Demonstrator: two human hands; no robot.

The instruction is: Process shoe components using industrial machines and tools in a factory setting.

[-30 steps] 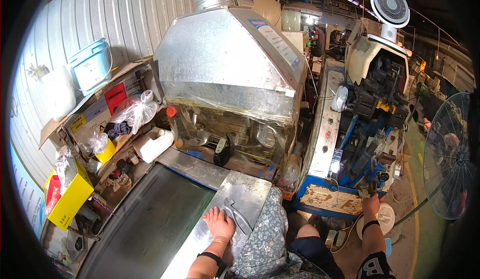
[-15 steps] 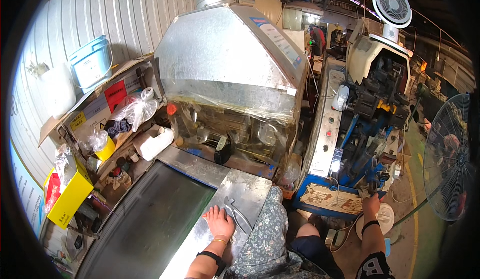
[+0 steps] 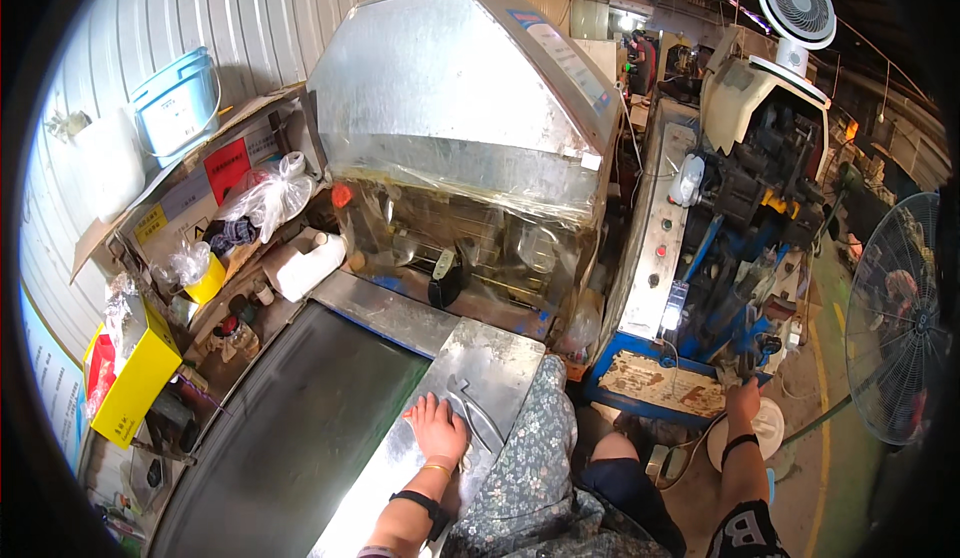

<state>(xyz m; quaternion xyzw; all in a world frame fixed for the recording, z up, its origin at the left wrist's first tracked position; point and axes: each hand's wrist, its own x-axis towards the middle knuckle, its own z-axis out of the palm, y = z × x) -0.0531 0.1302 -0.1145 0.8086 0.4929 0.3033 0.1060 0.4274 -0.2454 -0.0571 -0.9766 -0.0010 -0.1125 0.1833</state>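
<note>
My left hand lies flat on a bare metal plate, fingers stretched and holding nothing. Just right of its fingertips rests a pair of pliers with long curved handles. Over on the right, my right hand reaches to the lower front corner of a blue-framed machine. Its fingers are small and partly hidden against the dark parts there, so their grip does not show. A patterned floral cloth covers my lap beside the plate.
A dark belt runs left of the plate. Ahead stands a metal hood with a plastic curtain. A cluttered shelf holds a white jug and a yellow box. A large fan stands right; a white round lid lies below my right hand.
The view has shifted slightly. My left hand stays flat on the plate beside the pliers, and my right hand remains at the machine's lower corner.
</note>
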